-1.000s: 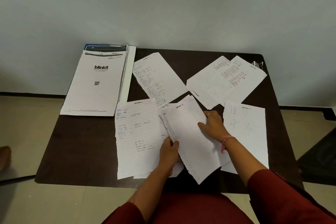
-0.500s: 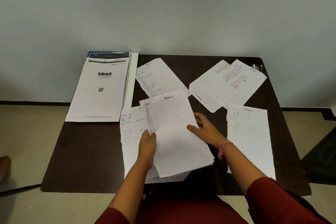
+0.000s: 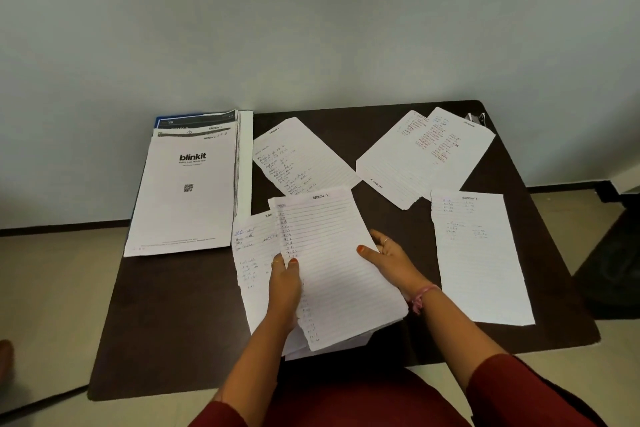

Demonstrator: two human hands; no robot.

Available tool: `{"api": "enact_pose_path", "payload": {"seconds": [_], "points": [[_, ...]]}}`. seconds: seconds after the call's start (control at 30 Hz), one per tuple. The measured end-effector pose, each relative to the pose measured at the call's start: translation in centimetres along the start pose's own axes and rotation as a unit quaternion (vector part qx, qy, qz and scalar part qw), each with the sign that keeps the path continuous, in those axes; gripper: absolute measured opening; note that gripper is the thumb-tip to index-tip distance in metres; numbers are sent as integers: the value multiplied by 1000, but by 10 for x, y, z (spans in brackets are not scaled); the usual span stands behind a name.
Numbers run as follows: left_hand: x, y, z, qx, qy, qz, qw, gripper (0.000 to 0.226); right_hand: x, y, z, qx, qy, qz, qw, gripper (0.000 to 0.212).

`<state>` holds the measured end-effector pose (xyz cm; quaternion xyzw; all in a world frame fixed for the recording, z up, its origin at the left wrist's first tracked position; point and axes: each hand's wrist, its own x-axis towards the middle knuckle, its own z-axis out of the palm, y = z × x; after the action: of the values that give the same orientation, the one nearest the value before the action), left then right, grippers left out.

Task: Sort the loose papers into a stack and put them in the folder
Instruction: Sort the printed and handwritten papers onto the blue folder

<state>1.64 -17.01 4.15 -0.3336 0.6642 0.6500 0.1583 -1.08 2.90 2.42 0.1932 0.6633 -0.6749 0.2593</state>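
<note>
Papers (image 3: 332, 253) — both hands' grip (image 3: 285, 282) (image 3: 391, 258), edges overlapping

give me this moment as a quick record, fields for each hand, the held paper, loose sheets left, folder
left hand: grips left edge of held sheet, thumb on top
right hand: grips right edge of held sheet, thumb on top
held sheet: lined, headed "Section 1", over another written sheet
loose sheets: one far centre, overlapping pair far right, one near right
folder: far left, open, blinkit page on top
table: dark brown
</note>
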Motion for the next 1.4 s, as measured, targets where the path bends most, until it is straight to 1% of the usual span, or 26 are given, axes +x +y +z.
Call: {"api": "enact_pose_path", "payload": {"seconds": [0.03,0.13,0.23,0.37,0.47,0.6,0.73,0.9,1.03,1.1,1.17,1.27,1.4], "points": [[2,0,-1,1,0,3,1000,40,-2,-1,0,5,0,9,1000,53],[5,2,-2,11,-5,13,1000,41,-13,-3,3,-20,-21,12,1000,26],[7,2,-1,46,-22,17,999,45,-21,-3,5,-26,-20,4,999,19],[7,2,2,103,-35,67,992,42,-25,-5,5,-70,-13,-5,997,22],[6,3,7,126,-38,97,987,40,-28,-6,2,-72,2,-19,997,22],[4,8,15,131,-44,117,983,43,-31,-6,-3,-54,20,-34,998,21],[3,12,25,127,-74,120,982,48,-34,-7,-12,-29,34,-44,998,24],[-4,15,41,139,-84,141,977,48,-38,-6,-24,-20,46,-47,998,33],[-5,14,52,163,-95,145,971,50,-41,-5,-43,22,51,-30,998,30],[-8,15,61,172,-112,149,967,48,-43,-6,-54,38,55,-26,997,23],[-13,15,72,176,-131,153,964,44,-42,-6,-66,46,72,-26,996,19],[-17,10,93,177,-150,160,960,37,-39,-5,-88,40,117,-36,992,23],[-20,2,126,188,-169,149,956,33,-41,0,-119,28,168,-39,985,25]]}}
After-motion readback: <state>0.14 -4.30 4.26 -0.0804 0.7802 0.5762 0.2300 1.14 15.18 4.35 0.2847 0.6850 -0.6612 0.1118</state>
